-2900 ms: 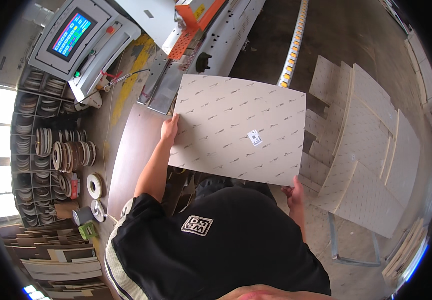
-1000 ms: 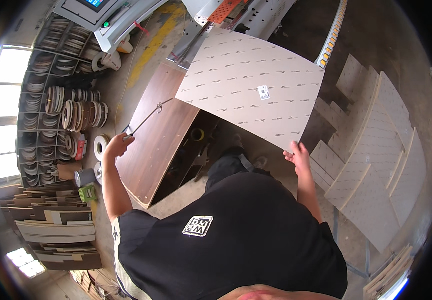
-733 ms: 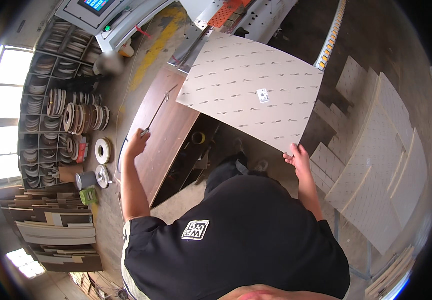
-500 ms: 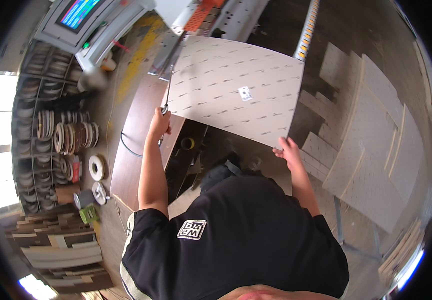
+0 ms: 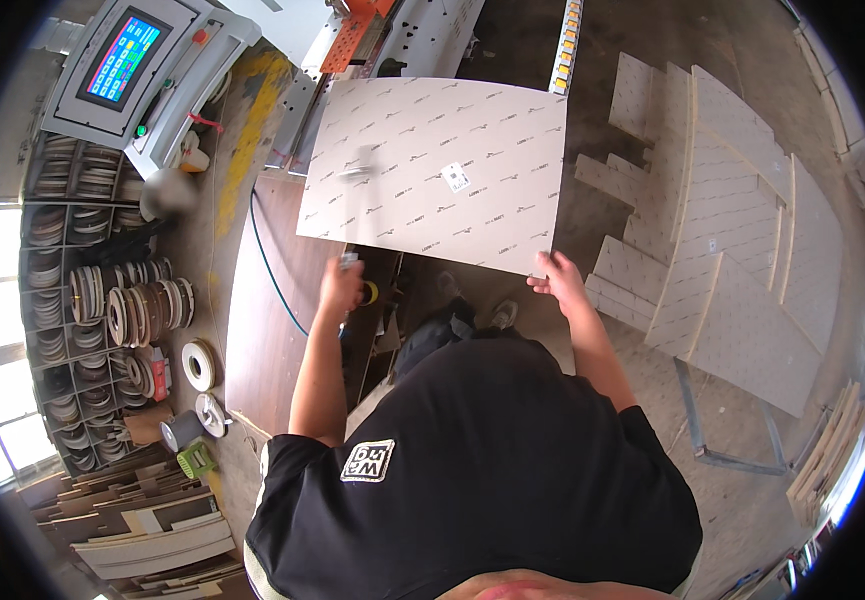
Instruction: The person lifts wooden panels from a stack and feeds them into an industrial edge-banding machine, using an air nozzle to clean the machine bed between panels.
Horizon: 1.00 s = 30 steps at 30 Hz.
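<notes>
A pale rectangular panel with printed film and a small white label lies flat in front of me, its far side at the machine. My right hand is closed on its near right corner, fingers at the edge. My left hand is closed round what looks like an air blow gun, just off the panel's near left edge. A grey blur over the panel may be its nozzle. From below this hand a dark teal hose curves over a brown board.
Ahead stands the machine with an orange guard, a roller rail and a control screen. Edge-band rolls fill a rack on the left. More panels lie stacked to my right. A green plastic item sits lower left.
My left hand has drawn back toward me from the panel's left edge, with the tool swinging over the panel. The panel has shifted left in view; my right hand stays at its corner.
</notes>
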Tool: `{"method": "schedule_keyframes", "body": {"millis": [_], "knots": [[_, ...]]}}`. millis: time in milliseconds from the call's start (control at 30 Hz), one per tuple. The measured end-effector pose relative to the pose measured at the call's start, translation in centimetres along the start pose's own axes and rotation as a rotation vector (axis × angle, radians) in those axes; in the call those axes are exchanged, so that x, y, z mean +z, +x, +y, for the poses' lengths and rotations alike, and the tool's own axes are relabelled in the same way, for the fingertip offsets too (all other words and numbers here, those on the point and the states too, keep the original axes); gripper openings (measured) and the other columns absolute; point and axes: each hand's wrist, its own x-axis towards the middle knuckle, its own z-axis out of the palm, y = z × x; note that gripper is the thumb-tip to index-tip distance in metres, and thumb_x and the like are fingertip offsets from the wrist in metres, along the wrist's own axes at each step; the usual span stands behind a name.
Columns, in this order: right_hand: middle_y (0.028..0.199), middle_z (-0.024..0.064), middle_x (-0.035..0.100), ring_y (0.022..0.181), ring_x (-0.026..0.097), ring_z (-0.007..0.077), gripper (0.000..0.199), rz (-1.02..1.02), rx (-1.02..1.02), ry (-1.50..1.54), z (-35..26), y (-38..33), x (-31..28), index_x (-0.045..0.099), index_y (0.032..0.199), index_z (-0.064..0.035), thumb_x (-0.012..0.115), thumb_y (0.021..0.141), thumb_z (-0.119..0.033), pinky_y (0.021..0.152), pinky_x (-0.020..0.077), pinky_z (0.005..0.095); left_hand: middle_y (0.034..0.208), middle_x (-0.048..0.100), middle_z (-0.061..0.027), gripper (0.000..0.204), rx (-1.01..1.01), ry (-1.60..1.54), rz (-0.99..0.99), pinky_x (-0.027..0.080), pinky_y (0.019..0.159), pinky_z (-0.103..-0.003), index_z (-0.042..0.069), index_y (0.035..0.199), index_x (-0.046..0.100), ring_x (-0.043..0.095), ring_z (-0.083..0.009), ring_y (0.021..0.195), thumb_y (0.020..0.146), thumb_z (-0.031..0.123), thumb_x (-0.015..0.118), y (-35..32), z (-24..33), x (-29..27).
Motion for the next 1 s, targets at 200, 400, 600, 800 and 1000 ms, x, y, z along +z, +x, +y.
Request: {"method": "schedule_keyframes", "body": {"millis": [200, 400, 600, 800, 1000], "knots": [[0.103, 0.0046, 0.071, 0.084, 0.072, 0.016, 0.049, 0.02, 0.01, 0.031, 0.4, 0.5, 0.2, 0.062, 0.126, -0.0068, 0.059, 0.101, -0.049, 0.068, 0.0566, 0.0284, 0.081, 0.067, -0.0214, 0.033, 0.528, 0.629, -0.093, 0.053, 0.062, -0.047, 0.006, 0.116, 0.055, 0.069, -0.0382, 0.073, 0.097, 0.032, 0.064, -7.7, -6.8, -1.7], [0.076, -0.0009, 0.064, 0.064, 0.064, 0.009, 0.048, 0.12, -0.029, -0.031, 0.7, 2.3, -0.8, 0.07, 0.105, -0.0082, 0.053, 0.103, -0.053, 0.054, 0.0548, 0.0245, 0.089, 0.068, -0.0256, 0.03, 0.216, 0.445, -0.219, 0.052, 0.072, -0.045, 0.007, 0.111, 0.059, 0.069, -0.0429, 0.086, 0.096, 0.032, 0.066, -12.5, -9.6, -5.5], [0.087, 0.0045, 0.071, 0.069, 0.069, 0.0148, 0.057, 0.115, -0.01, -0.122, -0.3, 2.1, -0.5, 0.068, 0.116, -0.0061, 0.053, 0.101, -0.059, 0.057, 0.0548, 0.0278, 0.082, 0.067, -0.0269, 0.036, 0.097, 0.329, 0.42, 0.051, 0.065, -0.048, -0.002, 0.109, 0.055, 0.068, -0.0423, 0.075, 0.096, 0.03, 0.065, -9.1, -18.9, -12.3], [0.088, 0.0042, 0.072, 0.069, 0.071, 0.0138, 0.056, 0.075, 0.038, -0.253, -1.6, 1.3, 0.7, 0.066, 0.119, -0.0058, 0.05, 0.103, -0.057, 0.056, 0.054, 0.0261, 0.089, 0.072, -0.0203, 0.039, 0.283, 0.75, -0.237, 0.052, 0.074, -0.054, 0.011, 0.114, 0.056, 0.069, -0.0436, 0.087, 0.094, 0.041, 0.067, -18.6, -12.3, -1.8], [0.089, 0.0054, 0.072, 0.069, 0.072, 0.0165, 0.058, 0.062, 0.084, -0.243, -1.6, 1.8, -0.1, 0.066, 0.12, -0.0054, 0.053, 0.1, -0.059, 0.054, 0.0535, 0.0266, 0.085, 0.071, -0.0206, 0.037, 0.349, 0.691, -0.216, 0.053, 0.072, -0.052, 0.012, 0.112, 0.056, 0.069, -0.0421, 0.084, 0.092, 0.04, 0.069, -17.3, -13.4, -2.5]]}}
